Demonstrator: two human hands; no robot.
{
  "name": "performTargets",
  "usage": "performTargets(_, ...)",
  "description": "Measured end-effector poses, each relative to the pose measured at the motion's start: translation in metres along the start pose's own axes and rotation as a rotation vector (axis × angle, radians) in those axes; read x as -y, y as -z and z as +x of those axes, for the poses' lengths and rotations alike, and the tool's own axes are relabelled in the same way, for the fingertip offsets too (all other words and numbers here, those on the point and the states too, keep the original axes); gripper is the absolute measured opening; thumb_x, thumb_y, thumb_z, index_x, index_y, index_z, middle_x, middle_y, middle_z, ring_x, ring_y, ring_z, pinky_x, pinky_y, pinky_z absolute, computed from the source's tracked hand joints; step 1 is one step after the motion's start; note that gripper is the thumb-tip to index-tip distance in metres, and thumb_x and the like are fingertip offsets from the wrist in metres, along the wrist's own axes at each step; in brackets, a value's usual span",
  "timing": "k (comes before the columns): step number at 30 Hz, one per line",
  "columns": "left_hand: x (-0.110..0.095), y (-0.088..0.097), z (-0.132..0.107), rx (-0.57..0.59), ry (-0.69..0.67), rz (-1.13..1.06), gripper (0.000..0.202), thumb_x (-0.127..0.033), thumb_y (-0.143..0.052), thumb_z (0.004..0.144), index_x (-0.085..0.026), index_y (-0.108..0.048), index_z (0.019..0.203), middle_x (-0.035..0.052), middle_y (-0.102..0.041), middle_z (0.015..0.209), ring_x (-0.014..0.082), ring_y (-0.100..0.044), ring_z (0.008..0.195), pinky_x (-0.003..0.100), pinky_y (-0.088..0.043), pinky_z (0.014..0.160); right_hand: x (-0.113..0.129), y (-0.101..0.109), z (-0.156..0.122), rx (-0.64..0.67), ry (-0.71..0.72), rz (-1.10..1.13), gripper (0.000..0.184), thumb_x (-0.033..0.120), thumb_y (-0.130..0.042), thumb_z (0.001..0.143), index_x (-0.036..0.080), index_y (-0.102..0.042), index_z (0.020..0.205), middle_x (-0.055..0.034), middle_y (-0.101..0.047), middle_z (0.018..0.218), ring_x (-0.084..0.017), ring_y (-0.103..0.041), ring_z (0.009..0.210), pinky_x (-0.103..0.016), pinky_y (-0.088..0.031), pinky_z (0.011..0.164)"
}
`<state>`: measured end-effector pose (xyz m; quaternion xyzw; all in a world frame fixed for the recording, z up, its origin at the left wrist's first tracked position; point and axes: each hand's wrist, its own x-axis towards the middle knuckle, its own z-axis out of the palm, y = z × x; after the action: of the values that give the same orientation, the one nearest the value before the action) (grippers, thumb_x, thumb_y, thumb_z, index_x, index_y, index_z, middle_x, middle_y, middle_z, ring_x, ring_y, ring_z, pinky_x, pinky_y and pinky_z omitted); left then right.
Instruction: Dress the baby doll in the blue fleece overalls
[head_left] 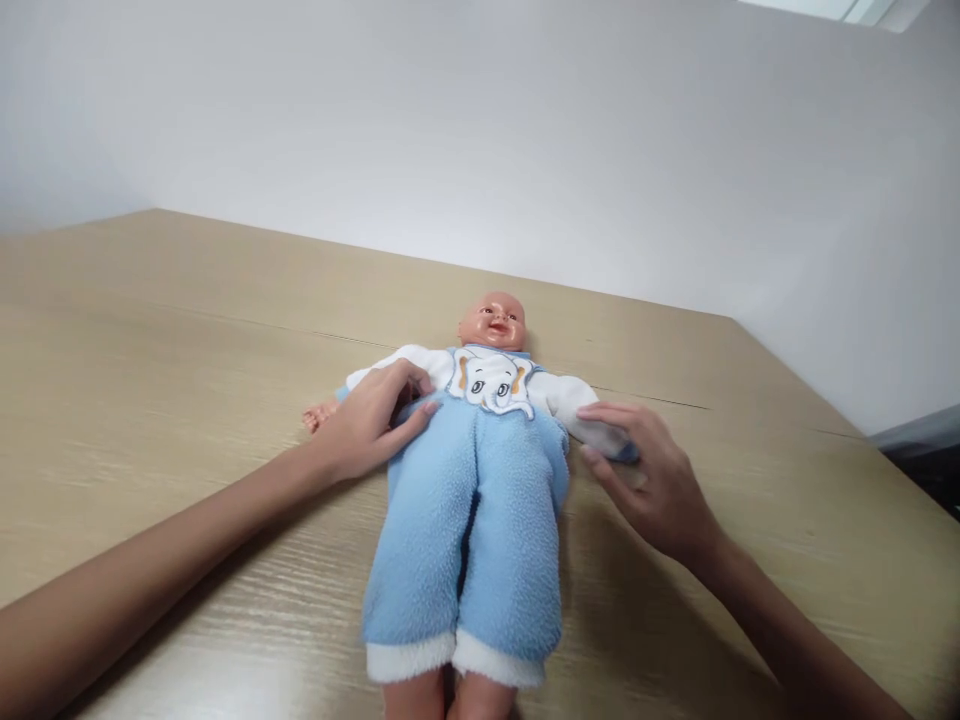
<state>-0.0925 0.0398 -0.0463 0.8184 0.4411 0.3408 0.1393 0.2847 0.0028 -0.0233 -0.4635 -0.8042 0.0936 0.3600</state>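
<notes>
A baby doll (493, 322) lies on its back with its head away from me. It wears fleecy light-blue trousers (510, 530) with white cuffs and a white long-sleeved top with an elephant face (491, 380) on the chest. My left hand (375, 415) rests at the doll's side by the sleeve on the left, thumb on the blue fleece and fingers apart. Over the cuff of the sleeve on the right (574, 400) is my right hand (652, 475), its thumb and fingers spread around it. The doll's hand there is hidden, while its other hand (319, 413) shows.
The doll lies on a light wooden table (225, 560) with a thin seam across it. A pale wall (450, 130) rises behind the far edge. Beyond the table's right edge is a dark object (926, 455), cut off by the frame.
</notes>
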Motion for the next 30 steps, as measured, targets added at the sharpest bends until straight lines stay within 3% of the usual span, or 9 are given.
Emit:
performTargets(4,0.003,0.007,0.001,0.095,0.004,0.077,0.040,-0.060,-0.044,0.114,-0.023,-0.059,0.105,0.0062,-0.068,0.100,0.0289,-0.060,0.096,0.046,-0.044,0.092,0.016,-0.024,0.011,0.183,-0.253,0.392,0.036,0.053,-0.067,0.106,0.031,-0.067,0.134,-0.0103,-0.074,0.139,-0.032,-0.071,0.122,-0.047,-0.056,0.106)
performTargets(7,0.003,0.011,0.003,0.136,0.026,0.082,0.046,-0.064,-0.041,0.113,-0.024,-0.056,0.097,0.0047,-0.065,0.092,0.0290,-0.059,0.091,0.046,-0.043,0.089,0.009,-0.036,0.022,0.182,-0.339,0.454,0.033,0.059,-0.063,0.106,0.027,-0.069,0.114,-0.0058,-0.074,0.111,-0.027,-0.067,0.102,-0.040,-0.054,0.093)
performTargets(9,0.003,0.013,0.003,0.163,0.049,0.077,0.047,-0.063,-0.039,0.114,-0.024,-0.055,0.094,0.0038,-0.064,0.090,0.0288,-0.059,0.090,0.047,-0.042,0.091,0.005,-0.039,0.027,0.201,-0.350,0.460,0.035,0.059,-0.060,0.107,0.026,-0.065,0.095,-0.0008,-0.063,0.089,-0.023,-0.057,0.086,-0.036,-0.049,0.084)
performTargets(11,0.004,0.015,0.001,0.189,0.062,0.053,0.046,-0.060,-0.034,0.115,-0.024,-0.055,0.094,0.0031,-0.062,0.090,0.0283,-0.059,0.090,0.047,-0.042,0.094,0.002,-0.041,0.029,0.225,-0.370,0.522,0.038,0.058,-0.061,0.105,0.026,-0.060,0.085,0.0013,-0.053,0.081,-0.021,-0.049,0.079,-0.035,-0.046,0.078)
performTargets(14,0.006,0.018,-0.001,0.201,0.106,-0.040,0.044,-0.057,-0.033,0.116,-0.024,-0.056,0.097,0.0027,-0.062,0.095,0.0274,-0.059,0.093,0.046,-0.042,0.096,0.002,-0.045,0.026,0.184,-0.473,0.693,0.038,0.056,-0.069,0.099,0.026,-0.056,0.078,0.0017,-0.048,0.078,-0.020,-0.045,0.075,-0.034,-0.046,0.076)
performTargets(17,0.007,0.018,-0.002,0.191,0.213,-0.150,0.041,-0.059,-0.038,0.114,-0.025,-0.055,0.098,0.0015,-0.060,0.095,0.0253,-0.055,0.090,0.041,-0.044,0.087,0.003,-0.055,0.023,0.059,-0.586,0.833,0.040,0.060,-0.069,0.094,0.029,-0.051,0.076,0.0003,-0.050,0.075,-0.023,-0.050,0.075,-0.037,-0.051,0.075)
performTargets(23,0.001,0.014,0.000,0.104,0.349,-0.171,0.041,-0.060,-0.036,0.112,-0.026,-0.045,0.091,0.0009,-0.053,0.092,0.0235,-0.052,0.087,0.041,-0.046,0.086,0.004,-0.071,0.024,-0.096,-0.587,0.867,0.041,0.068,-0.064,0.094,0.030,-0.049,0.087,-0.0028,-0.060,0.086,-0.028,-0.059,0.086,-0.041,-0.054,0.078)
performTargets(27,0.007,0.003,0.002,0.090,0.292,-0.099,0.038,-0.058,-0.035,0.113,-0.025,-0.050,0.101,0.0038,-0.062,0.102,0.0264,-0.055,0.100,0.047,-0.044,0.101,0.001,-0.071,0.025,-0.041,-0.527,0.761,0.045,0.069,-0.072,0.094,0.030,-0.052,0.086,0.0026,-0.049,0.076,-0.022,-0.049,0.073,-0.033,-0.048,0.070)
performTargets(30,0.014,-0.002,0.003,0.120,0.202,-0.051,0.039,-0.056,-0.035,0.113,-0.024,-0.055,0.104,0.0040,-0.067,0.102,0.0265,-0.055,0.099,0.051,-0.040,0.109,-0.001,-0.069,0.026,0.022,-0.481,0.684,0.045,0.069,-0.075,0.093,0.028,-0.058,0.088,0.0039,-0.051,0.077,-0.020,-0.048,0.073,-0.031,-0.045,0.070)
